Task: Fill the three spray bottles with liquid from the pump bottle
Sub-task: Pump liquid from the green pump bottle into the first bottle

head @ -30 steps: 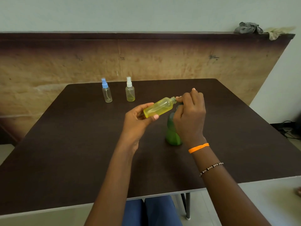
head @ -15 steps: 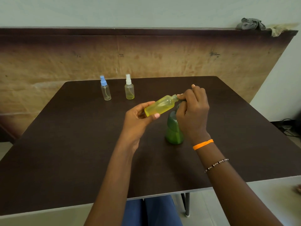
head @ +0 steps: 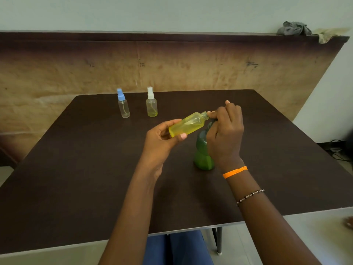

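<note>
My left hand (head: 162,138) grips the tilted, uncapped bottle (head: 188,124), neck toward 2 o'clock where my right hand (head: 225,131) pinches something I can't identify; more tilt risks spilling.

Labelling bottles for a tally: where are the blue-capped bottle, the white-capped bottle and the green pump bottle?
blue-capped bottle (head: 123,109): head view, clear body.
white-capped bottle (head: 151,108): head view, body.
green pump bottle (head: 202,156): head view, lower body.

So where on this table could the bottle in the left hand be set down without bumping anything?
Bare table lies left of the left hand, in front of the blue-capped bottle and the white-capped bottle. More lies right of the green pump bottle. It is crowded around the right hand, which overlaps the pump bottle.
</note>
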A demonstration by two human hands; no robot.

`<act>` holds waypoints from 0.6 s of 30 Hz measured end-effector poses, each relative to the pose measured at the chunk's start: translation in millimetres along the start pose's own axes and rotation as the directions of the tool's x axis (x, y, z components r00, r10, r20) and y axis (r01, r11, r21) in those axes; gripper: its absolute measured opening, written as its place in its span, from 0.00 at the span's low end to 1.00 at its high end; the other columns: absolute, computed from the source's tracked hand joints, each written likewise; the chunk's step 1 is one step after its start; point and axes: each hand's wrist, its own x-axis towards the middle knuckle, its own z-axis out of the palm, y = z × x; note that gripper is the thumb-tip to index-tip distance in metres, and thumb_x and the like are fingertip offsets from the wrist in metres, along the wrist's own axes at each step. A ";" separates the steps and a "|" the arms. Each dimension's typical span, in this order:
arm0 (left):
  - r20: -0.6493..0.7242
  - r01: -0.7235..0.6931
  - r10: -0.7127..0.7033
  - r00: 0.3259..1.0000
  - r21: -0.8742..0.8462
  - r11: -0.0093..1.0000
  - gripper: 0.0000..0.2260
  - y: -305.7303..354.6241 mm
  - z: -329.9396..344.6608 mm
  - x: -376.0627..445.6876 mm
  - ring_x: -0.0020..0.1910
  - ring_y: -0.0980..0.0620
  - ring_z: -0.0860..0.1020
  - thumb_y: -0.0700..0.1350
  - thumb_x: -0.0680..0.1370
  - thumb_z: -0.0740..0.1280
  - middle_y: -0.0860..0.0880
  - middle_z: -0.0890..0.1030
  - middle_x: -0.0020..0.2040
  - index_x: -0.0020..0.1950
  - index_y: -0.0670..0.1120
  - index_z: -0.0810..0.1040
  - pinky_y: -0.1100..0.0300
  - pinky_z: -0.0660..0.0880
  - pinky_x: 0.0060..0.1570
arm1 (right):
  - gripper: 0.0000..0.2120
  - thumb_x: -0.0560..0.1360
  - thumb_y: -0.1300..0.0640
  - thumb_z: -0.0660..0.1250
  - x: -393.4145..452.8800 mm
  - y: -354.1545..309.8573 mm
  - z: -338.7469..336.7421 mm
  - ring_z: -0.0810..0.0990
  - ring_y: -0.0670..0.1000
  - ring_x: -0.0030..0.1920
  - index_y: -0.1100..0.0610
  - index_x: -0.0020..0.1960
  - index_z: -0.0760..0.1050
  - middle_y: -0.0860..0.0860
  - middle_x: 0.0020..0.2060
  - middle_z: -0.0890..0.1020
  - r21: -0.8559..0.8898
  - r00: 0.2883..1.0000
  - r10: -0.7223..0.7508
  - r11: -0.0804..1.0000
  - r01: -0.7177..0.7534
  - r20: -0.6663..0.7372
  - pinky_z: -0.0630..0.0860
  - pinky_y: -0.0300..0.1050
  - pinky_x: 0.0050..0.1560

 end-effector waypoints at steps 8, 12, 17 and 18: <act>0.004 -0.014 0.014 1.000 -0.001 1.000 0.17 1.9 0.2 1.2 0.51 0.57 0.80 0.33 0.70 0.71 0.51 0.83 0.50 0.52 0.51 0.79 0.68 0.75 0.47 | 0.12 0.70 0.68 0.52 6.2 -6.0 -4.2 0.68 0.56 0.39 0.66 0.36 0.74 0.61 0.34 0.73 -0.012 0.999 0.016 1.000 -0.015 0.030 0.71 0.48 0.50; -0.008 -0.007 0.007 1.000 0.023 1.000 0.16 -0.4 1.6 1.5 0.50 0.57 0.80 0.33 0.70 0.71 0.51 0.82 0.50 0.52 0.51 0.79 0.69 0.75 0.45 | 0.14 0.71 0.71 0.52 -4.1 3.2 3.2 0.70 0.60 0.33 0.67 0.35 0.75 0.61 0.32 0.74 0.001 0.998 0.011 1.000 -0.011 -0.062 0.68 0.43 0.63; -0.004 -0.006 0.006 1.000 0.006 1.000 0.16 0.5 1.6 -1.7 0.50 0.57 0.80 0.33 0.70 0.71 0.51 0.82 0.49 0.52 0.51 0.79 0.69 0.75 0.46 | 0.14 0.70 0.70 0.53 1.2 0.5 -2.0 0.71 0.58 0.35 0.67 0.36 0.76 0.60 0.33 0.74 -0.005 1.000 0.009 1.000 -0.009 -0.012 0.73 0.49 0.57; -0.003 -0.009 0.009 1.000 0.004 1.000 0.16 1.6 1.7 -2.2 0.50 0.57 0.80 0.33 0.70 0.71 0.51 0.82 0.49 0.52 0.51 0.79 0.69 0.75 0.46 | 0.13 0.70 0.70 0.53 4.1 -1.1 -3.8 0.71 0.59 0.36 0.66 0.36 0.76 0.61 0.34 0.75 -0.019 1.000 0.011 1.000 -0.010 0.006 0.73 0.48 0.51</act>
